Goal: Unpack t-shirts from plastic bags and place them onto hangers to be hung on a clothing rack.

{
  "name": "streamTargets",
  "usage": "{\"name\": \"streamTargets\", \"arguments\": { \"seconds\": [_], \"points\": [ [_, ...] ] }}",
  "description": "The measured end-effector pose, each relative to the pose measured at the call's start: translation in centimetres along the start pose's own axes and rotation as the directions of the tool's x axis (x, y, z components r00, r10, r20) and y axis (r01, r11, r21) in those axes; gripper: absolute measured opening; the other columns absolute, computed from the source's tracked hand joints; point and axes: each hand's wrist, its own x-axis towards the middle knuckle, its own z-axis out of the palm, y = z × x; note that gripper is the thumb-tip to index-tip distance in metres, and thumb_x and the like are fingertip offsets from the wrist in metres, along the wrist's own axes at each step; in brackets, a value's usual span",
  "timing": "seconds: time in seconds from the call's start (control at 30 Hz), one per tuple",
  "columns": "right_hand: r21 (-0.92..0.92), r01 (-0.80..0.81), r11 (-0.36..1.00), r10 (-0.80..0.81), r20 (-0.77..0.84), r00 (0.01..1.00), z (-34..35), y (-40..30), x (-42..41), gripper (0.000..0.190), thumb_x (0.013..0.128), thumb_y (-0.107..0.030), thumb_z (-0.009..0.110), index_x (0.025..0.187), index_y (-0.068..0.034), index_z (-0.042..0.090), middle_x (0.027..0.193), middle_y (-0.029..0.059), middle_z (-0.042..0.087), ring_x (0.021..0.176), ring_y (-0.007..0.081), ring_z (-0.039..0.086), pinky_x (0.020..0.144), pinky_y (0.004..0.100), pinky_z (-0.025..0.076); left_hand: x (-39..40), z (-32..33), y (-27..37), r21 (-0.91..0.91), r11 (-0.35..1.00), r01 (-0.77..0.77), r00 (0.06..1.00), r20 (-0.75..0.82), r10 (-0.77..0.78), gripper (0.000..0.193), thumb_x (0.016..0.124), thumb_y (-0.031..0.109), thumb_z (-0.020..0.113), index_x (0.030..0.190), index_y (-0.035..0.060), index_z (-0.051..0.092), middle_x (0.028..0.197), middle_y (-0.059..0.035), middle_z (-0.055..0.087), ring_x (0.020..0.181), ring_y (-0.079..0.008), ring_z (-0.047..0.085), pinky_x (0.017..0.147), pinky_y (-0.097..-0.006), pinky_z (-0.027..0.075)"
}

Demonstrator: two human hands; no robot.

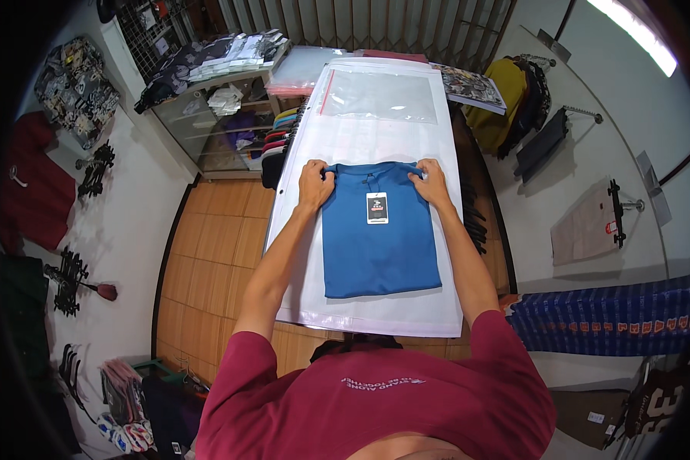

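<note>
A folded blue T-shirt (379, 253) lies flat on a white-covered table (305, 276), its collar edge away from me. My left hand (316, 182) pinches the shirt's far left shoulder corner. At the far right corner, my right hand (430, 181) grips the cloth between thumb and fingers. A black-and-white hang tag (377, 208) hangs from a cord at the neck and rests on the shirt's front. Beyond the shirt, a clear plastic bag (379, 98) with a red strip along its left side lies flat on the table.
A stack of clear plastic bags (307, 63) sits at the table's far left. Behind it stands a glass display cabinet (207, 123) topped with packed garments. A printed box or book (468, 85) juts out at the far right. Clothes hang along both walls, including a mustard garment (497, 100).
</note>
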Motion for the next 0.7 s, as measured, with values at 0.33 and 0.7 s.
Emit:
{"name": "streamTargets", "arguments": {
  "seconds": [0.33,0.7],
  "points": [
    [0.02,0.299,0.954,-0.299,-0.036,0.954,-9.2,-3.7,-5.6,0.022,0.077,-0.015,0.077,0.089,0.001,0.067,0.088,0.0124,0.064,0.079,0.026,0.064,0.067,0.0339,0.05,-2.2,-7.6,2.5,-0.214,0.97,-0.113,0.991,0.052,0.127,0.014,0.088,0.012,0.063,0.089,-0.0029,0.063,0.094,-0.0156,0.061,0.088,-0.0262,0.063,0.074,-0.0341,0.053],
    [0.14,0.444,0.885,-0.397,-0.272,0.877,-23.2,-18.6,-9.2,0.026,0.081,-0.025,0.077,0.084,0.0,0.072,0.071,0.0051,0.068,0.067,0.0141,0.062,0.062,0.0297,0.047,-3.1,-22.6,16.2,-0.315,0.897,-0.309,0.95,-0.132,0.281,0.038,0.096,0.029,0.061,0.072,0.0039,0.049,0.066,0.0025,0.044,0.066,-0.0075,0.039,0.058,-0.0273,0.035]
  ]
}}
